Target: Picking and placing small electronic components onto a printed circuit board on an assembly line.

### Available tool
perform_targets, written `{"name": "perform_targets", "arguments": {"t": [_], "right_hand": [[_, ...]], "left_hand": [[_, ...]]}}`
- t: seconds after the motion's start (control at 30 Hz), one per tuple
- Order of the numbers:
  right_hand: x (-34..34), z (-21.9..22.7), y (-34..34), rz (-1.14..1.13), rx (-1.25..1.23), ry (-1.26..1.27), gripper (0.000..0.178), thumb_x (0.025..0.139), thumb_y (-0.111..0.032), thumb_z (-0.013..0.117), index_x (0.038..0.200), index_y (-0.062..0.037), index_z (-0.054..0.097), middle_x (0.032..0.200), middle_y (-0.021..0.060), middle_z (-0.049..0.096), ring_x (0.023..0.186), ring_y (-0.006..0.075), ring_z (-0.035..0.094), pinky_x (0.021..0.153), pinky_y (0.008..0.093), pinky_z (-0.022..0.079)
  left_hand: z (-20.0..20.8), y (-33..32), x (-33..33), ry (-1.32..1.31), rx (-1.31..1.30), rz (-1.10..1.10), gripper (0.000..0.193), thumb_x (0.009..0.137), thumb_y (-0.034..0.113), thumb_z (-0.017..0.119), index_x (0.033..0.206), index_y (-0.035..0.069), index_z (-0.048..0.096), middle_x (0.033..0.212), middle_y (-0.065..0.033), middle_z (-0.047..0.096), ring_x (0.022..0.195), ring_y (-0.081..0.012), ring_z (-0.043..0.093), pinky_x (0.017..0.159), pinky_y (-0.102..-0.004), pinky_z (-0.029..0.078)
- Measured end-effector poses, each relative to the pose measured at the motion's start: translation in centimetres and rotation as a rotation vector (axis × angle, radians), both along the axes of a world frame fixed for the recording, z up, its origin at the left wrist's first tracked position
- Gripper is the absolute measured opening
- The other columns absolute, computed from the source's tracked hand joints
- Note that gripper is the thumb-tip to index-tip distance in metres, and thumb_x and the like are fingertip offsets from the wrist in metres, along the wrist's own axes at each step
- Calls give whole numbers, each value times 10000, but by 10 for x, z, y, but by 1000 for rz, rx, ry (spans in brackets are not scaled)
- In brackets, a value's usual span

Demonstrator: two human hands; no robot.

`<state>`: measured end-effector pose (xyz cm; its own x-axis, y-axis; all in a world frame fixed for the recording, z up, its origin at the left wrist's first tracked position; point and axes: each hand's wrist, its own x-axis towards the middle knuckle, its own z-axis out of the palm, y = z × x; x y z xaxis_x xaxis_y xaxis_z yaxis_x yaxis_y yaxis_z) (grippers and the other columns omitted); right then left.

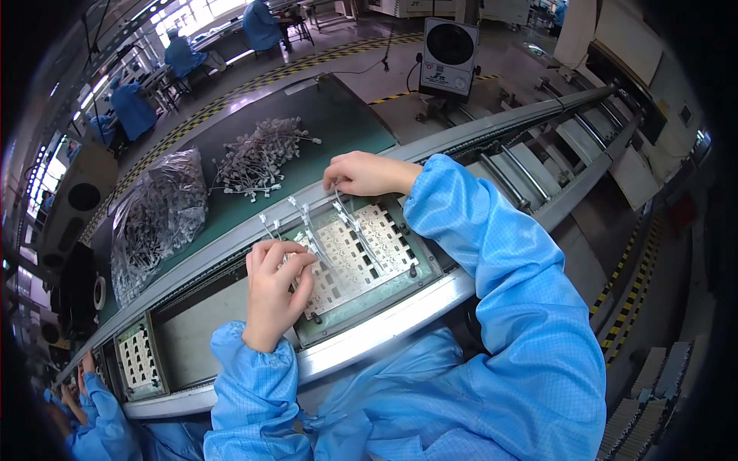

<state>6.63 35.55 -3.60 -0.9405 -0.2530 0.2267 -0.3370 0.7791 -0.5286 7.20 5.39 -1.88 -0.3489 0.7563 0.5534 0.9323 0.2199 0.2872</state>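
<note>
A pale circuit board panel (390,240) with rows of dark parts lies in a green carrier (361,303) on the conveyor. Several short wire cables (355,224) with white connectors lie across it. My right hand (365,174) is over the panel's far edge, its fingertips closed around the upper end of a cable. My left hand (273,288) bends over the panel's left edge with fingers curled down, beside upright white connectors (269,224). What lies between the left fingertips is hidden.
Beyond the rail (254,227), a green-topped table (338,115) bears a pile of cables (265,154) and a clear plastic bag (161,215) of more. An ionizing fan (447,58) stands at the back. A second carrier (138,357) sits left, near a co-worker's hand (86,365).
</note>
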Motion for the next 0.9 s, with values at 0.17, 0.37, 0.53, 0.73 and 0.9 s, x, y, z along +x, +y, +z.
{"name": "perform_targets", "arguments": {"t": [0.17,0.37,0.53,0.73,0.9], "right_hand": [[1,5,8,-35,85,-70,204,891,-93,595,1041,-17,709,946,165,715,906,334,697,804,420,538],[15,2,18,-156,108,-13,183,876,-143,609,996,-79,732,986,133,751,953,336,714,835,439,548],[26,-20,24,-119,82,123,207,902,-149,591,1035,-133,748,1083,67,688,1106,301,599,972,464,442],[31,-24,21,-89,155,173,181,925,-120,613,1046,-147,745,1062,17,667,1121,226,575,998,419,364],[34,-11,21,-111,139,32,167,920,-123,626,1029,-140,752,998,12,707,1067,231,600,973,404,371]], "left_hand": [[3,24,-26,-100,67,158,161,823,64,690,983,54,705,985,-100,679,965,-324,588,867,-441,448],[-5,108,-19,54,-187,316,202,836,238,716,953,73,716,985,-119,694,993,-328,625,836,-452,492],[-30,128,-12,161,-236,407,170,818,240,717,874,80,712,935,-103,677,970,-331,624,855,-494,463],[-29,131,-13,74,-292,383,285,815,247,748,1043,77,733,1013,-91,671,1026,-302,612,886,-484,447],[-37,136,-12,141,-296,413,270,782,201,740,1019,75,707,1019,-87,663,1022,-292,604,860,-471,431]]}}
